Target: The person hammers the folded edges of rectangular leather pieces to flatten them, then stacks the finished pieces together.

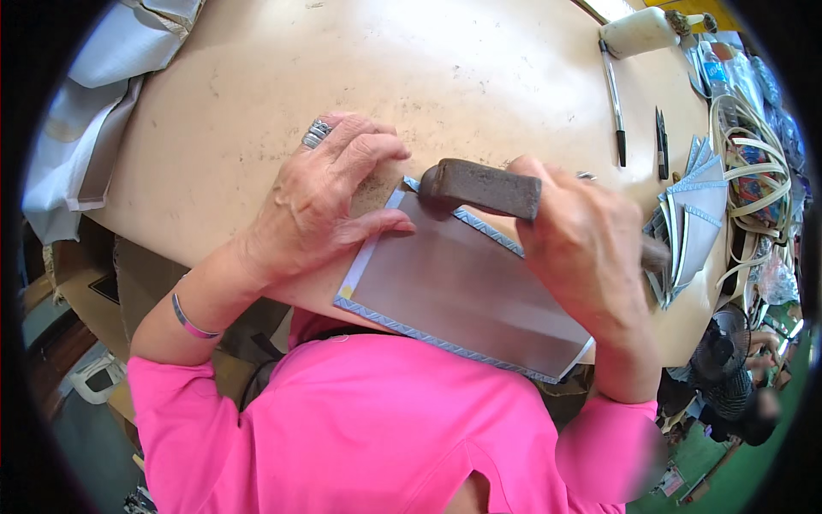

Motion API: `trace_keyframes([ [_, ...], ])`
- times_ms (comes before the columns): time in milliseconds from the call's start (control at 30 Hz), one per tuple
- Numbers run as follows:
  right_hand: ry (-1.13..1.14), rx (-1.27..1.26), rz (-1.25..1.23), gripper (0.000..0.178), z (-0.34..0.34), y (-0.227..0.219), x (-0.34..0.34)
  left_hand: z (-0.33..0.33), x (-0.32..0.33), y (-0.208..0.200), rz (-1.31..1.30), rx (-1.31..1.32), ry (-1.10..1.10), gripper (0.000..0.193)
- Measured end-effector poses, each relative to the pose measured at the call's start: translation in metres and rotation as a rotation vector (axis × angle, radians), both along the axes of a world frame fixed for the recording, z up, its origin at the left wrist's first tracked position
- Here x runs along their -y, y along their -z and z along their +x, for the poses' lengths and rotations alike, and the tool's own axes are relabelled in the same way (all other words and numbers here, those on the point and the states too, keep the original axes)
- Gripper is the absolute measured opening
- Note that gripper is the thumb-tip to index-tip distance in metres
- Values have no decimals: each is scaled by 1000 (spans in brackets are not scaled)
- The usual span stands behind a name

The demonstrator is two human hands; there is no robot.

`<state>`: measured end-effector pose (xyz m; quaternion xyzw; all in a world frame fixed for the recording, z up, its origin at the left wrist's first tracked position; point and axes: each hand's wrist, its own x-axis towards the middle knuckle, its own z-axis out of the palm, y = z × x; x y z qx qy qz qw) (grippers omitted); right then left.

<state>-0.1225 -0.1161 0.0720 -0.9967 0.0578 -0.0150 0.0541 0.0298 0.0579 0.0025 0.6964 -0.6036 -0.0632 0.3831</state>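
Observation:
A flat greyish panel [467, 283] with blue patterned strips along its long edges lies on the table's near edge. Gripped in my right hand [582, 244] is a hammer [490, 188] with a dark, worn metal head. That head is over the panel's far left corner; whether it touches cannot be told. Part of its handle emerges past my hand. My left hand [330, 193] rests beside the same corner, thumb and fingers apart, holding nothing. Its thumb reaches over the panel's pale left border.
The tan table [282, 51] has dark smudges. At right are a stack of blue-edged pieces [692, 214], a pen [614, 103], a dark slim tool [661, 144] and a white squeeze bottle [642, 32]. Pale cords [758, 184] hang beyond; grey-white sheeting [128, 51] covers the left corner.

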Motion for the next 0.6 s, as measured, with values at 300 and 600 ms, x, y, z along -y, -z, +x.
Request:
trace_keyframes([
  [300,-3,27,-67,5,10,-4,-2,-1,3,-1,8,-19,-13,90],
  [600,-14,185,-60,6,18,-1,-10,1,2,-1,18,14,-35,96],
])
